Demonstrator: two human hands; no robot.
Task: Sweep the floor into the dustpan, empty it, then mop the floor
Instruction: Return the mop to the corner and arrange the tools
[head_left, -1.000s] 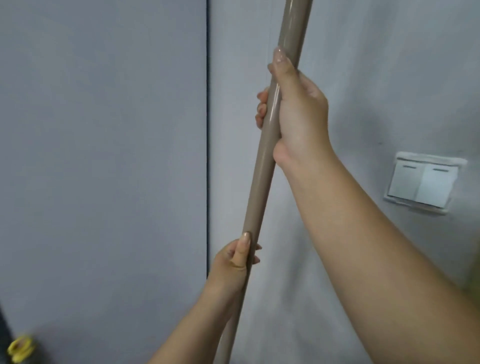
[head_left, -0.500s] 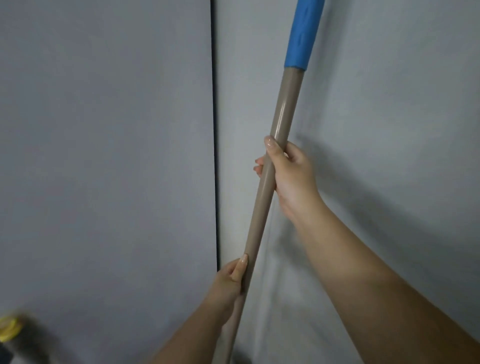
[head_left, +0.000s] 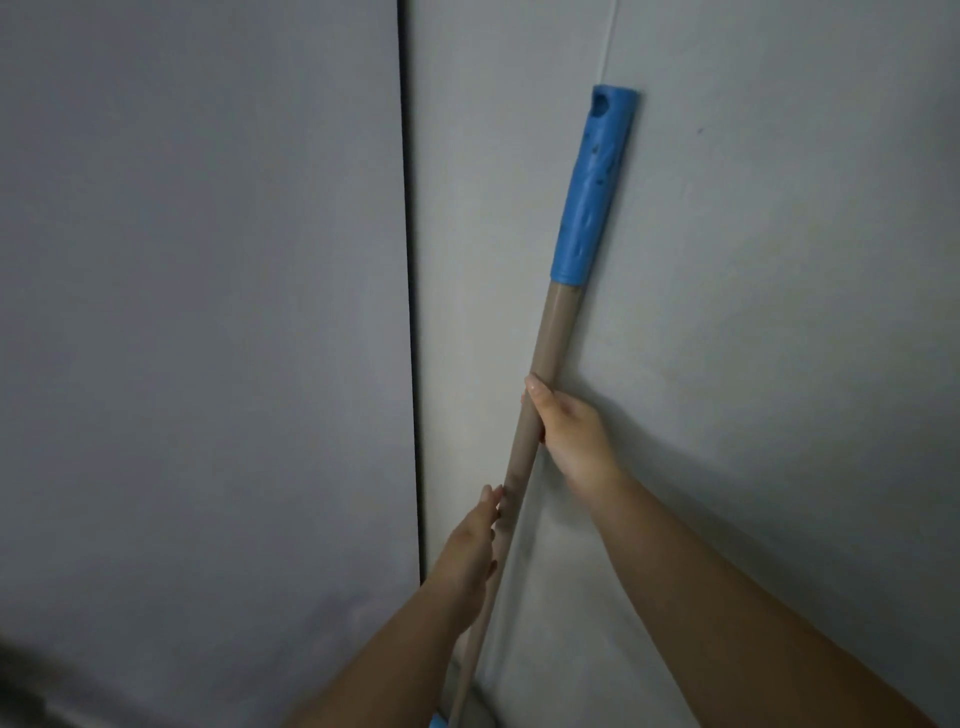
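Observation:
A long tan pole with a blue grip on its top end stands tilted, and the top seems to lean against the pale wall. My right hand grips the pole a little below the blue grip, thumb pointing up along it. Lower down, my left hand lies against the pole's left side with fairly straight fingers and does not wrap it. A small blue part shows at the pole's foot on the bottom edge. The pole's head is hidden, and no dustpan is in view.
A dark vertical gap separates the grey panel on the left from the wall. A dark strip of floor shows in the bottom left corner.
The pole and both hands sit lower in view, and the whole blue grip now shows. My left hand has loosened from a grip to a touch. The light switch and yellow object are gone from view.

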